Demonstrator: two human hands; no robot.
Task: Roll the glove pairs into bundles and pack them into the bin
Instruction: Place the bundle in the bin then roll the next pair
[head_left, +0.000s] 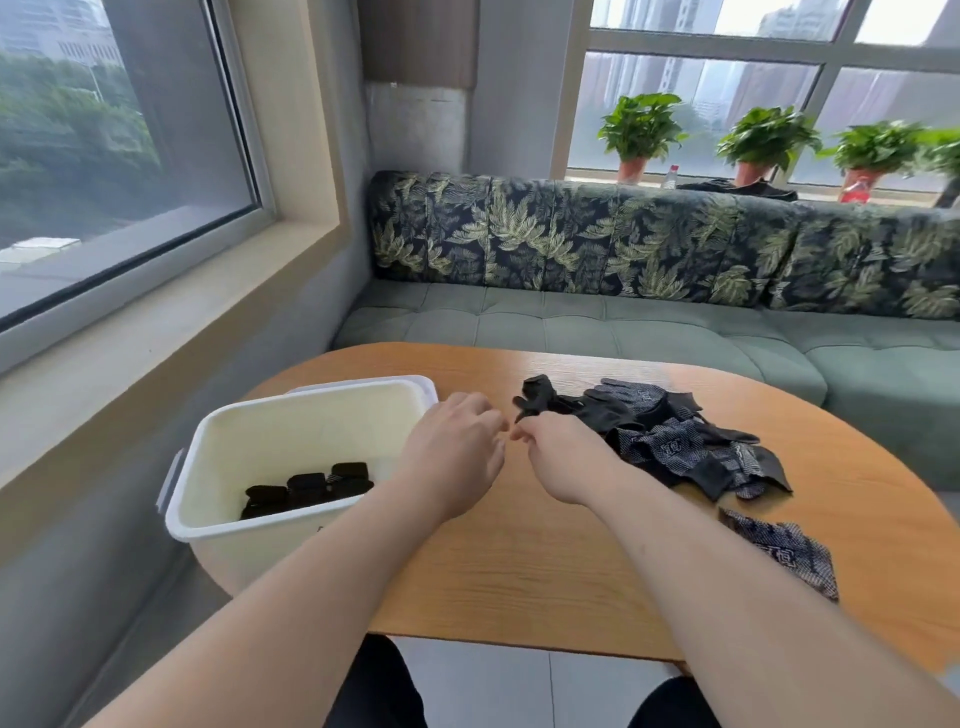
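Gloves (680, 441) lie heaped near the table's (519, 561) far right edge: soft, light knit, likely limp; grasp at the cuff. Bin (311, 405) at the left edge holds dark bundles (306, 491). Left hand (452, 452) hovers loosely curled, empty; right hand (561, 457) pinches a black glove (540, 400).

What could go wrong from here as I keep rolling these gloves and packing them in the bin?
The loose heap of dark knit gloves is tangled, so pulling one could drag others along or mismatch pairs. One patterned dark glove lies apart near the wooden table's near edge and might slip off. The white plastic bin overhangs the table's left edge, so a push could tip it.
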